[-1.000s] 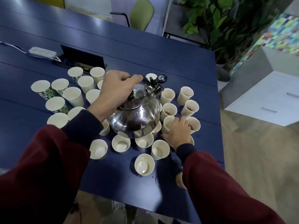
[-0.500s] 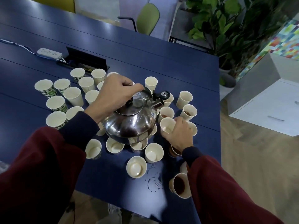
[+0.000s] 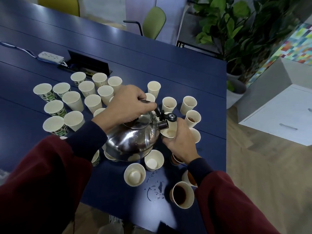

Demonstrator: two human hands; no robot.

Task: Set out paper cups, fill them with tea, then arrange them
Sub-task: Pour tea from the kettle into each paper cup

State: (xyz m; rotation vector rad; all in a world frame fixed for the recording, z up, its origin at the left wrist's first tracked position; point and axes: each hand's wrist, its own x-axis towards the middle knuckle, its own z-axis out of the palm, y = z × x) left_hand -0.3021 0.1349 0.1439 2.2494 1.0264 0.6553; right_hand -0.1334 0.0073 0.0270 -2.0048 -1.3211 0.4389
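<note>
My left hand grips the handle of a shiny steel kettle, held above several paper cups on the blue table. The kettle's spout points right, over a paper cup that my right hand holds tilted toward it. Several empty cups stand in a cluster at the left. Cups with some tea stand to the right of the kettle. A cup full of dark tea sits near the front right edge. Cups under the kettle are partly hidden.
Spilled drops wet the table near the front edge. A white power strip and a raised black cable box lid lie at the back left. Green chair, potted plants and a white cabinet stand beyond the table.
My right hand lifted a cup from the table and brought it up to the spout. The kettle swung slightly right toward that cup. The view shifted, showing the front cup full of tea.
</note>
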